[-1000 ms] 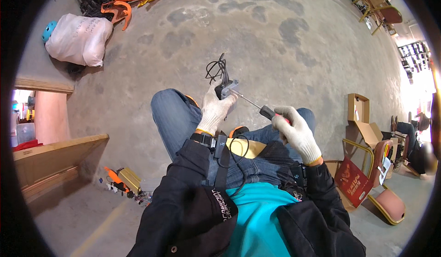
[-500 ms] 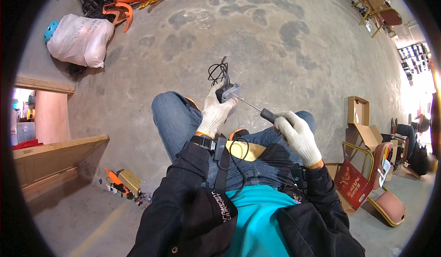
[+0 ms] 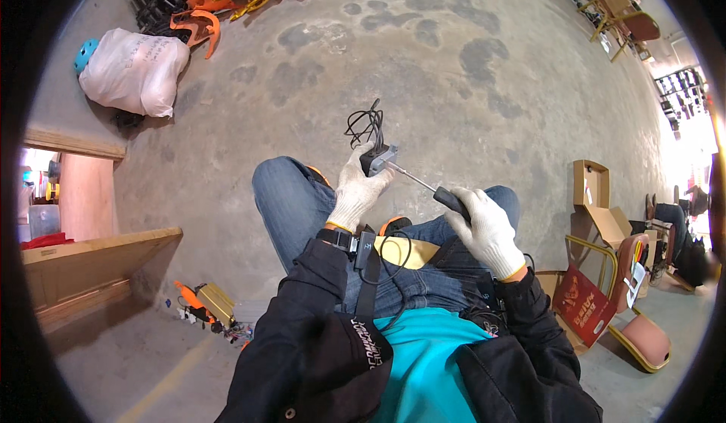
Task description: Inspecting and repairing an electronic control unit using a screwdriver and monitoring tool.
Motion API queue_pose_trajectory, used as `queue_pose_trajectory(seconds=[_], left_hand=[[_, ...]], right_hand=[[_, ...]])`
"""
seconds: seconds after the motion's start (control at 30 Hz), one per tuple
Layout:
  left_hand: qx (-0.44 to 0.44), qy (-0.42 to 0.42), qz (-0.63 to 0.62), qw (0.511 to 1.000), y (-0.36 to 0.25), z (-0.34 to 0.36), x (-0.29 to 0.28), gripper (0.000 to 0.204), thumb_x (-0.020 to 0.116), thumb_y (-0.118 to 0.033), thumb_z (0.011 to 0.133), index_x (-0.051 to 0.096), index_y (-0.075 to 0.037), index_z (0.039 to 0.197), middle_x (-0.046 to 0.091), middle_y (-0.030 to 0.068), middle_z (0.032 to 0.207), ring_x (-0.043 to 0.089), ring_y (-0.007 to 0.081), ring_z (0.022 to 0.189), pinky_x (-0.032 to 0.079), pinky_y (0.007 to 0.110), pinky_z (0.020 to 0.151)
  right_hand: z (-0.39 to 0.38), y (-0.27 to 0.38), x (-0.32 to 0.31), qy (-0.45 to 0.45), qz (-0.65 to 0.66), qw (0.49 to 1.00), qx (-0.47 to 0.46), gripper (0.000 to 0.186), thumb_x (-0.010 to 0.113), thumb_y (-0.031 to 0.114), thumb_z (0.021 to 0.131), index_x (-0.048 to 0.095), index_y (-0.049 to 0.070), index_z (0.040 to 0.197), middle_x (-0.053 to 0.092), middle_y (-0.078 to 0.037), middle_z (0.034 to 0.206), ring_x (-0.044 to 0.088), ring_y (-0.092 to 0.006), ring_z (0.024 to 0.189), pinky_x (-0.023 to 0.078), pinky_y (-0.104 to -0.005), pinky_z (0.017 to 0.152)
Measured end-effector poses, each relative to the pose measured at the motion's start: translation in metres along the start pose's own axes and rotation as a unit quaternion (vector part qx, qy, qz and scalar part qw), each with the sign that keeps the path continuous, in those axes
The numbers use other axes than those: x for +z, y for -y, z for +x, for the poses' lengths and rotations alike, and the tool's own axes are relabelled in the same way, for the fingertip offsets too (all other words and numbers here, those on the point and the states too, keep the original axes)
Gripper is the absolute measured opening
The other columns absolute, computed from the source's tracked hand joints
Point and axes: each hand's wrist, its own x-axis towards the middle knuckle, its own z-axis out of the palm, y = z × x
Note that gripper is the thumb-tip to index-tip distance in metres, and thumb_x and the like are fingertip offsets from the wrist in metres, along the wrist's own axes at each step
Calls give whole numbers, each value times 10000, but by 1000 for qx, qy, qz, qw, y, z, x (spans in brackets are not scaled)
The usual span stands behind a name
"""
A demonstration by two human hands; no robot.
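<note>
My left hand [image 3: 358, 189], in a white knit glove, grips a small black and grey device [image 3: 380, 160] above the floor between my knees. A loosely coiled black cable [image 3: 367, 126] trails from the device's far side. Wrapped round the black handle of a screwdriver [image 3: 446, 197] is my gloved right hand [image 3: 488, 232]. The screwdriver's metal shaft points left and away from me, and its tip meets the grey part of the device. Whether a screw sits at the tip is too small to tell.
A yellow pad [image 3: 406, 252] lies by my lap. On the right are an open cardboard box [image 3: 590, 185], a red box [image 3: 584, 306] and a chair [image 3: 643, 340]. A white sack [image 3: 136, 71] lies far left; a wooden door [image 3: 106, 268] juts out at left.
The device and both gloved hands appear slightly lower and further right. My right hand has turned a little on the screwdriver handle, and the tip stays at the device.
</note>
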Motion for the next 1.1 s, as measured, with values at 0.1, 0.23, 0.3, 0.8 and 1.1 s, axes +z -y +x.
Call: queue_pose_trajectory(seconds=[0.1, 0.23, 0.3, 0.8, 1.1], left_hand=[[-16, 4, -7, 1000, -6, -3, 1, 708, 852, -252, 826, 605, -48, 1458, 762, 158, 1221, 731, 234, 1087, 567, 345, 960], [26, 3, 23, 999, 6, 3, 0, 716, 820, -175, 856, 538, 9, 1488, 760, 122, 1130, 721, 180, 932, 580, 309, 856], [43, 1, 34, 998, 8, 4, -1, 722, 821, -177, 849, 541, 4, 1489, 761, 129, 1131, 726, 188, 940, 581, 314, 863], [1, 11, 36, 999, -9, -4, -3, 717, 829, -153, 864, 530, 10, 1496, 757, 104, 1093, 710, 166, 927, 577, 295, 822], [2, 20, -7, 1000, 24, 13, 2, 708, 829, -146, 854, 543, 14, 1482, 752, 96, 1087, 697, 158, 925, 570, 293, 841]], right_hand=[[-2, 1, 2, -3, -8, 1000, -4, 401, 717, 253, 987, 643, 44, 1321, 701, -212, 1089, 697, -421, 995, 559, -468, 866], [-2, 0, 5, 38, 170, 980, 94, 329, 694, 283, 996, 695, 12, 1182, 711, -140, 891, 709, -320, 794, 561, -407, 711], [8, -3, -10, 126, 300, 918, 227, 324, 686, 290, 992, 706, 3, 1141, 689, -96, 834, 679, -245, 733, 537, -358, 652], [-4, 2, -6, 4, 119, 985, 123, 402, 759, 222, 918, 686, 11, 1253, 686, -156, 960, 688, -299, 924, 544, -395, 858], [6, 11, -27, 105, 400, 846, 336, 488, 695, 271, 1003, 606, -22, 1382, 704, -134, 1061, 670, -145, 755, 538, -294, 690]])
